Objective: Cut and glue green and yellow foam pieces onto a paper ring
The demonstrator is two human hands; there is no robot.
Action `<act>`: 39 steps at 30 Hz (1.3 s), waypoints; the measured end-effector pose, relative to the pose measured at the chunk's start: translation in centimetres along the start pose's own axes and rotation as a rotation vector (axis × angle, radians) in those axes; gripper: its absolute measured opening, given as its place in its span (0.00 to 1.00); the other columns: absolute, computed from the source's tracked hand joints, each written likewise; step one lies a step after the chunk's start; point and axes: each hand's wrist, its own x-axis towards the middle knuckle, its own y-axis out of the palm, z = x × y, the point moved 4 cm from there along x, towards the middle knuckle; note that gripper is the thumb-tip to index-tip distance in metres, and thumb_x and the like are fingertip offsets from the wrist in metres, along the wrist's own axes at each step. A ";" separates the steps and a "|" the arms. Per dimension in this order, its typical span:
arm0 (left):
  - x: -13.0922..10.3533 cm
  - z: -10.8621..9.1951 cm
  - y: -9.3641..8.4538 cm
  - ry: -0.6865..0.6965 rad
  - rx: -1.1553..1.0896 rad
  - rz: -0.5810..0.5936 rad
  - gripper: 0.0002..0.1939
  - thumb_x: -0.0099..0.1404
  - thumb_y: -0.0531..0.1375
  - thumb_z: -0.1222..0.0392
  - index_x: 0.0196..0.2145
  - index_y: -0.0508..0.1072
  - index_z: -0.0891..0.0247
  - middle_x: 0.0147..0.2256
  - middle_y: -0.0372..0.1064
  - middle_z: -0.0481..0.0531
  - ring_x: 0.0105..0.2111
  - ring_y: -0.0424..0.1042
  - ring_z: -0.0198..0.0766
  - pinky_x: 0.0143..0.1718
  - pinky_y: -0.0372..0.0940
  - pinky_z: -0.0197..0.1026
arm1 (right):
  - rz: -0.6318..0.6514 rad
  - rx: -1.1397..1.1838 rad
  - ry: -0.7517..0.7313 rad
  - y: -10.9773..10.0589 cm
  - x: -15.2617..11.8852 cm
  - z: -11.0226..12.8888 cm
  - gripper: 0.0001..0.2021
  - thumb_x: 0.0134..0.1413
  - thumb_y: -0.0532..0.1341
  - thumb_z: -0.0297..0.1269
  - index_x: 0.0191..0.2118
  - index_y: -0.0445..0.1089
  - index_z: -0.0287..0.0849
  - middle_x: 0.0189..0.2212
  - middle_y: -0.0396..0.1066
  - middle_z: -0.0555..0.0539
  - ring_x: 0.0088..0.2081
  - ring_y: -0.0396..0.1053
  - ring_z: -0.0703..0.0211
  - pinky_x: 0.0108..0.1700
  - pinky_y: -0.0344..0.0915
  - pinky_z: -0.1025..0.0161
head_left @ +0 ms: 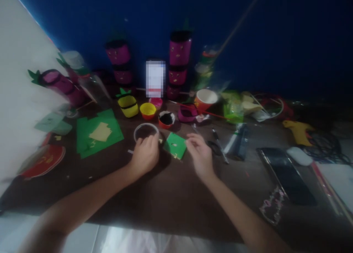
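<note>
My left hand (146,153) is closed, its fingers curled down at the front edge of a round ring-like roll (135,132); what its fingertips hold, if anything, is hidden. A small green square (172,145) with a pale spot on it lies between my hands. Beside its right edge is my right hand (200,155), thumb and fingers drawn together; the blur hides whether something is between them. Larger green sheets (82,135) with pale yellow pieces (101,132) on top lie to the left.
Small cups, one yellow (148,109) and one with black inside (166,118), stand behind my hands. Purple containers (179,52), a phone (155,78) and a paper cup (206,99) are farther back. At right lie a pen (220,145), a dark phone (286,175) and a yellow glue gun (299,131).
</note>
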 end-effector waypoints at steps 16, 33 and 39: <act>2.6 -0.8 1.5 -0.108 -0.361 0.083 0.09 0.63 0.55 0.56 0.36 0.75 0.58 0.37 0.67 0.52 0.38 0.61 0.42 0.37 0.55 0.44 | 0.064 -0.082 -0.099 1.1 0.2 -0.4 0.08 0.54 0.57 0.38 0.29 0.69 0.42 0.37 0.66 0.44 0.42 0.65 0.54 0.46 0.62 0.54; 2.5 -1.1 1.6 -0.073 -0.351 0.068 0.09 0.63 0.56 0.54 0.35 0.73 0.60 0.38 0.67 0.52 0.41 0.61 0.44 0.40 0.53 0.47 | 0.064 -0.085 -0.127 1.2 0.2 -0.7 0.09 0.55 0.56 0.40 0.29 0.68 0.42 0.37 0.66 0.45 0.42 0.65 0.55 0.47 0.62 0.54; 2.6 -1.1 1.5 -0.060 -0.411 0.069 0.07 0.63 0.56 0.56 0.33 0.73 0.60 0.38 0.69 0.51 0.41 0.62 0.42 0.41 0.53 0.47 | 0.063 -0.072 -0.115 1.1 0.2 -0.3 0.08 0.54 0.57 0.39 0.29 0.68 0.42 0.37 0.66 0.44 0.42 0.65 0.55 0.45 0.63 0.56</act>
